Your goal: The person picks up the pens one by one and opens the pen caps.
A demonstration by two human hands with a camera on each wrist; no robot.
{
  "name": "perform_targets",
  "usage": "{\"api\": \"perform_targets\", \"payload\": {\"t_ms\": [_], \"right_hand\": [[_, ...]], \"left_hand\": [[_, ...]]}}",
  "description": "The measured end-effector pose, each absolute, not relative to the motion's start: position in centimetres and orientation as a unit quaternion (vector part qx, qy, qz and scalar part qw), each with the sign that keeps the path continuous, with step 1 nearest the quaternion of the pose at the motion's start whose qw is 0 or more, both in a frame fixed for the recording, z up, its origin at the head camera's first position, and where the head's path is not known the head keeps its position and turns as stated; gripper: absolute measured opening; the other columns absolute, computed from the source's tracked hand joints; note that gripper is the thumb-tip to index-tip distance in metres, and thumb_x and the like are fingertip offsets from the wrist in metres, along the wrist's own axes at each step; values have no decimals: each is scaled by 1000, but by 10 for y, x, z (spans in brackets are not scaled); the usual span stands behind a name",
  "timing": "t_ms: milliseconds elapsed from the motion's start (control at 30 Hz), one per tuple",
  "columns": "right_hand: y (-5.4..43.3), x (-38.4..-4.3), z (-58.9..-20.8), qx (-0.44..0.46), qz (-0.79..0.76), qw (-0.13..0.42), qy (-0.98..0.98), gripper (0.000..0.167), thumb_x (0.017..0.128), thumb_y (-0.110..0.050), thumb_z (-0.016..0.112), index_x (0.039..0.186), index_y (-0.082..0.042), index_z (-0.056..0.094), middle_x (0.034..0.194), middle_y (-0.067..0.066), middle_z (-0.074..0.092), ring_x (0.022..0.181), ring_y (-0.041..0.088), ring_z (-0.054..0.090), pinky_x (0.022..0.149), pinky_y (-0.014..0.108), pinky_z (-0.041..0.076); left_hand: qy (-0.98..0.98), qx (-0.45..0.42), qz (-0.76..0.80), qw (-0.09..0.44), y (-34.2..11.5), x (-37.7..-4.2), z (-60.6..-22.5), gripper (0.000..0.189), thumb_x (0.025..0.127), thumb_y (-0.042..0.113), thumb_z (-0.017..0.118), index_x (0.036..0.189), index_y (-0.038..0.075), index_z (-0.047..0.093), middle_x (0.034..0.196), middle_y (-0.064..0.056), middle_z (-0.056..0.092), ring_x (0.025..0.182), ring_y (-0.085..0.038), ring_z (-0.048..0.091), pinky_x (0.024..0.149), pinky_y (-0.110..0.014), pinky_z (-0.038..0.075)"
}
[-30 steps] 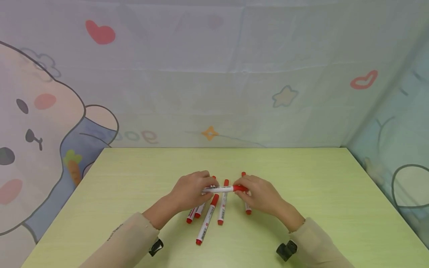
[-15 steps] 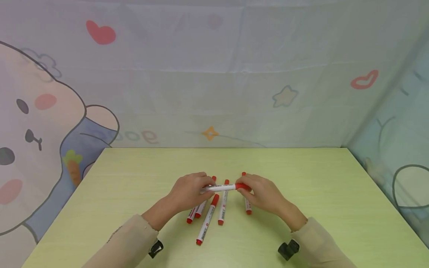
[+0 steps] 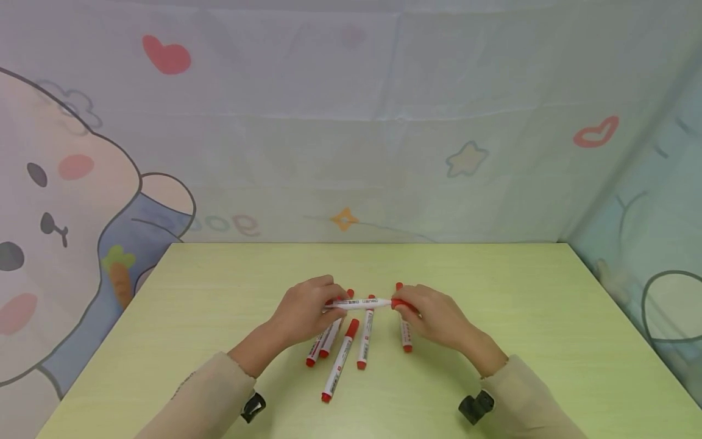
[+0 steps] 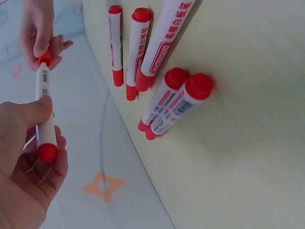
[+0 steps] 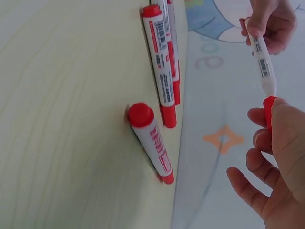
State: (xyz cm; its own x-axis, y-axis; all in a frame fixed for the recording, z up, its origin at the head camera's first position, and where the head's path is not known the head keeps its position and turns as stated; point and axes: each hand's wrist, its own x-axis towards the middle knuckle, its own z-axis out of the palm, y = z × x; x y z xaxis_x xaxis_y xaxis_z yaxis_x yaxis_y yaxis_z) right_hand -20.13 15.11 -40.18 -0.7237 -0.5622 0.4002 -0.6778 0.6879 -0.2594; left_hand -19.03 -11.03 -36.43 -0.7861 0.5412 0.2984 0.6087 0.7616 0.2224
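Over the middle of the table, my left hand (image 3: 303, 308) pinches the white barrel of a whiteboard marker (image 3: 363, 303) between thumb and fingers. My right hand (image 3: 437, 314) grips its red cap (image 5: 268, 110) at the other end. The marker lies level, cap to the right. In both wrist views the barrel's narrow white neck shows at the cap's mouth. The red end plug (image 4: 47, 153) pokes out beside my left fingers. Below the hands, several more capped red markers rest on the table, one (image 3: 340, 367) nearest the front and another (image 3: 406, 336) under my right hand.
The pale yellow-green table (image 3: 548, 341) runs back to a printed cloth backdrop (image 3: 351, 122). Two markers lie close together at the left (image 3: 329, 342), and a single marker (image 3: 365, 339) sits between the hands. Dark wrist cameras hang below both sleeves.
My right hand has moved slightly right with the cap, and my left slightly left. The white neck now shows between barrel and cap. The markers on the table stay put.
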Motion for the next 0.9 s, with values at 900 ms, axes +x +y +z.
{"api": "perform_targets", "payload": {"t_ms": [900], "right_hand": [[165, -206, -402, 314, 203, 171, -912, 20, 79, -19, 71, 98, -18, 65, 86, -10, 61, 76, 5, 53, 65, 21, 47]], "left_hand": [[-945, -268, -149, 115, -127, -192, -368, 19, 76, 25, 75, 94, 21, 68, 76, 12, 52, 63, -3, 45, 55, -17, 39]]}}
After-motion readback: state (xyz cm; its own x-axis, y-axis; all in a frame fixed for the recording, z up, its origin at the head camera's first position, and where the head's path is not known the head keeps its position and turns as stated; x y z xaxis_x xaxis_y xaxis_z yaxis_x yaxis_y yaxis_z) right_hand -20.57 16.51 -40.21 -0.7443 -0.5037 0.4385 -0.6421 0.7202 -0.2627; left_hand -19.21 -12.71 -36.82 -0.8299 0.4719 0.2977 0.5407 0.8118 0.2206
